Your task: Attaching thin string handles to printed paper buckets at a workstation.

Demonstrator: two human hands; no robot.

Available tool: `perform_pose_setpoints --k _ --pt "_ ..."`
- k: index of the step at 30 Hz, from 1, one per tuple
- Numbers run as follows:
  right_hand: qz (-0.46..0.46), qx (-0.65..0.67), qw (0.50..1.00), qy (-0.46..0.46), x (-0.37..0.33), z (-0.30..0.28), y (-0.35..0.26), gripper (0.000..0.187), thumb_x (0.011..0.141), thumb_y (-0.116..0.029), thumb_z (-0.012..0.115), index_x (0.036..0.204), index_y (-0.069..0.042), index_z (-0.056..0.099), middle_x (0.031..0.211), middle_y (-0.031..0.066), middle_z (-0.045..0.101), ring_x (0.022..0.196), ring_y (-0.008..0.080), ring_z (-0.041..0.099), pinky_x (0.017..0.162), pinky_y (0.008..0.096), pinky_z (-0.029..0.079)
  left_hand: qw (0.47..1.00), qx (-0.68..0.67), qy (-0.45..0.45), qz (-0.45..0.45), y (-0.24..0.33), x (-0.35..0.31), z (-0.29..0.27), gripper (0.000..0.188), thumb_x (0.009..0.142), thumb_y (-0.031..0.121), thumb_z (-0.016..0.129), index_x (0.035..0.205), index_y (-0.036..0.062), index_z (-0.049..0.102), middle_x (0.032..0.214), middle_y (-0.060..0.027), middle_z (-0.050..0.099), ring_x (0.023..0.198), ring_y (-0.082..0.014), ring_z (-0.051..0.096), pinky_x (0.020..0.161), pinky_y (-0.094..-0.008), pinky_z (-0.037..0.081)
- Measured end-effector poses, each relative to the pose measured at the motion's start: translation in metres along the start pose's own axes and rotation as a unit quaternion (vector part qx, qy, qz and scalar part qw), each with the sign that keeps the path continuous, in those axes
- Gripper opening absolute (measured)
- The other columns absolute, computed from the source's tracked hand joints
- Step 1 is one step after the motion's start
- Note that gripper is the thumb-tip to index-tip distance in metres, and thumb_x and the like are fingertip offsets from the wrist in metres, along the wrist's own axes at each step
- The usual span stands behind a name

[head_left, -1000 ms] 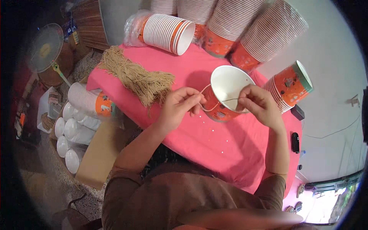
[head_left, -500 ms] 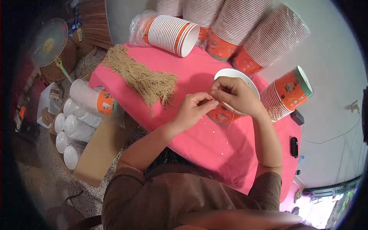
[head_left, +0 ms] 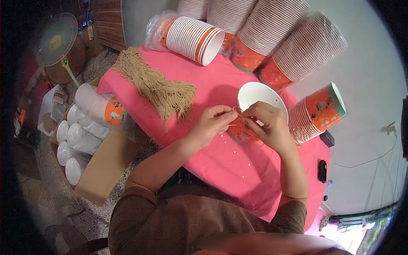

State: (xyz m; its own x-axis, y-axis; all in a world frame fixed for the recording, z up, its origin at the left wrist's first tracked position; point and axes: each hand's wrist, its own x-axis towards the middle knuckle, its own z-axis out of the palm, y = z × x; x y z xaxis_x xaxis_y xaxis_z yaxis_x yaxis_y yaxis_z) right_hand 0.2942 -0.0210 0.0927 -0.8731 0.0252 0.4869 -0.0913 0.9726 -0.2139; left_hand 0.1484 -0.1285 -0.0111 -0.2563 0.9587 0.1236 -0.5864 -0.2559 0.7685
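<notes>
My left hand [head_left: 211, 124] is closed in a pinch at the near left rim of an orange paper tub [head_left: 243, 131] with a white inside. Between its fingertips is a thin tan cord [head_left: 232, 125], one short end poking out below. My right hand [head_left: 267, 124] reaches over the tub's rim, its thumb and fingers pinched on the same cord close to the left fingertips. A small loop of cord shows between the two hands. The far part of the tub's opening is visible; my right hand covers its near side. A bundle of tan cords [head_left: 157, 89] lies to the left on the pink cloth.
Tall stacks of paper tubs [head_left: 272, 25] lean along the wall. One stack [head_left: 193, 40] lies on its side; another [head_left: 316, 112], with cords hanging from it, stands right. Small white dots [head_left: 234, 152] mark the pink cloth [head_left: 212, 161]. A cardboard box [head_left: 102, 168] sits lower left.
My right hand has dropped lower and come off the tub's far opening, showing more of its white inside. The left hand stays nearly in place, still pinching. The view has shifted slightly.
</notes>
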Motion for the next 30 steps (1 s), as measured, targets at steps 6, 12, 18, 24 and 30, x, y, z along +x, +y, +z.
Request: perform_pose_setpoints --k 6,12,18,24,30 --pt "0.06 0.053 0.996 0.046 -0.003 -0.008 0.009 0.009 0.079 0.002 0.066 0.085 0.001 0.06 0.083 0.0099 0.062 0.069 0.0227 0.059 0.057 0.0301 0.045 0.988 0.153 -0.01 0.031 0.008 -0.004 -0.004 0.016 0.094 0.016 0.06 0.098 0.002 0.065 0.078 0.0049 0.059 0.067 -0.0021 0.051 0.058 -0.0188 0.041" --pt "-0.014 0.077 0.997 0.028 0.0 -0.016 0.009 0.008 0.08 -0.001 0.066 0.087 0.001 0.062 0.082 0.0105 0.062 0.073 0.025 0.061 0.065 0.0335 0.047 0.976 0.204 -0.014 0.069 0.012 -0.003 -0.003 0.014 0.093 0.013 0.06 0.096 0.0001 0.065 0.081 0.0033 0.061 0.072 -0.0035 0.054 0.064 -0.0199 0.044" --pt "-0.024 0.051 0.998 0.016 0.01 -0.008 0.004 0.007 0.078 -0.004 0.068 0.083 0.0 0.065 0.08 0.0117 0.062 0.076 0.0274 0.063 0.065 0.0353 0.048 0.989 0.132 -0.03 0.054 0.01 -0.001 0.004 0.014 0.093 0.012 0.059 0.1 0.0008 0.063 0.082 0.0035 0.06 0.074 -0.0031 0.053 0.064 -0.0196 0.043" --pt "-0.015 0.035 0.998 0.044 0.006 -0.001 0.004 0.011 0.076 -0.012 0.07 0.08 -0.003 0.066 0.077 0.0103 0.061 0.067 0.0282 0.061 0.059 0.0375 0.047 0.994 0.092 -0.042 0.041 0.01 -0.004 0.015 0.012 0.092 0.011 0.061 0.1 0.0014 0.064 0.084 0.0027 0.061 0.072 -0.0027 0.053 0.062 -0.0184 0.044" --pt "0.026 0.07 0.997 0.032 0.003 -0.001 0.004 0.01 0.08 -0.01 0.067 0.077 -0.001 0.064 0.073 0.0125 0.06 0.068 0.0304 0.06 0.06 0.039 0.047 0.966 0.199 -0.003 0.163 -0.002 0.001 0.014 0.007 0.087 0.003 0.064 0.094 0.0013 0.062 0.084 0.0034 0.061 0.069 -0.0023 0.053 0.058 -0.0184 0.043"
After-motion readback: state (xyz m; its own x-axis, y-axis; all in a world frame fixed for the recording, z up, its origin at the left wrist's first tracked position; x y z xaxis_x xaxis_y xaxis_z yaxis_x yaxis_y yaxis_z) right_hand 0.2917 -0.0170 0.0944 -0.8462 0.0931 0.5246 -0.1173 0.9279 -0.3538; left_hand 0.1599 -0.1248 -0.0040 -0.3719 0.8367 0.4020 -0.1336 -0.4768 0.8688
